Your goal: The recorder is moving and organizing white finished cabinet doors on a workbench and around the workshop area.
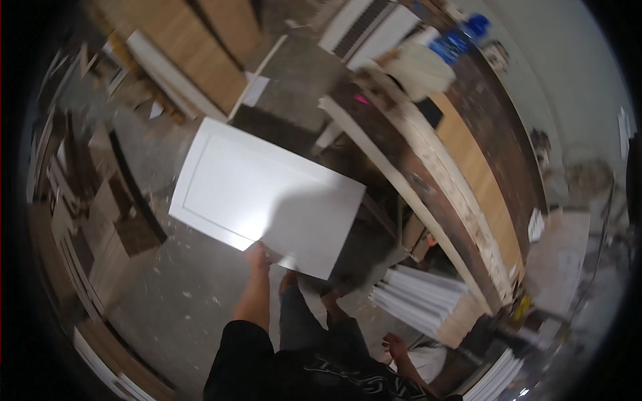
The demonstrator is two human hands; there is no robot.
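Observation:
A flat white cabinet-door panel point(241, 177) with a shallow framed border hangs tilted in front of me, above the floor. My left hand point(257, 254) is closed around its near edge. Light glares off the panel's middle, and a shadow covers its right part. Low on the right, away from the panel, my right hand point(396, 346) has its fingers apart and holds nothing. A white cloth or bag point(428, 361) is just beside that hand.
A long brown workbench point(491, 113) with pale wooden strips point(461, 194) runs along my right, a blue plastic bottle point(458, 40) at its far end. White slats point(418, 301) are stacked below its near end. Wood offcuts point(100, 220) lie left; large boards point(180, 47) stand farther off.

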